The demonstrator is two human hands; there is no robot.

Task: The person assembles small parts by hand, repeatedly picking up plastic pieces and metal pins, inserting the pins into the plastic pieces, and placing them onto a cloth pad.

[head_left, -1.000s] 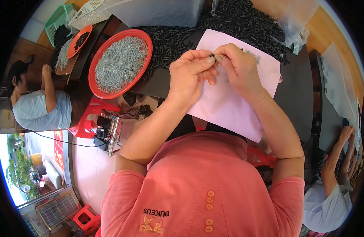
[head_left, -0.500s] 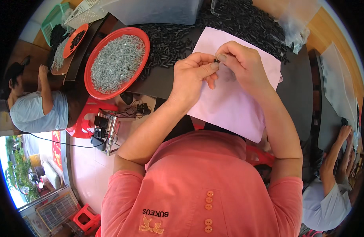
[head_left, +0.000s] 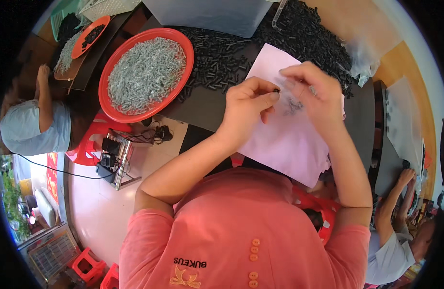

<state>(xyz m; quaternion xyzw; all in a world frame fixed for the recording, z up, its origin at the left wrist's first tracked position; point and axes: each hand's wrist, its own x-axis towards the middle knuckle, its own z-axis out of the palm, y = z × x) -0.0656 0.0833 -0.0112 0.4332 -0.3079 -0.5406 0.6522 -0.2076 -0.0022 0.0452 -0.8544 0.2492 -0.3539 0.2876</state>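
Note:
My left hand [head_left: 248,105] pinches a small black part [head_left: 276,90] between thumb and forefinger above a pale pink sheet [head_left: 284,139] on the dark table. My right hand [head_left: 312,94] is right beside it, fingers curled, holding a small metal piece near the black part; a few small metal bits [head_left: 293,104] lie on the sheet beneath. A big heap of small black parts [head_left: 303,38] covers the table beyond the sheet. To the left stands a round red tray [head_left: 116,103] full of silvery metal pieces.
A grey plastic bin [head_left: 207,14] stands at the far edge. A smaller orange dish [head_left: 89,36] sits far left near a seated person [head_left: 32,123]. Another person's arms [head_left: 397,197] show at right. A red stool [head_left: 89,151] and a cabled device [head_left: 111,161] are on the floor.
Both hands stayed pressed together over the pink sheet, drifting slightly right in view. The camera shifted, moving the red tray a little leftward.

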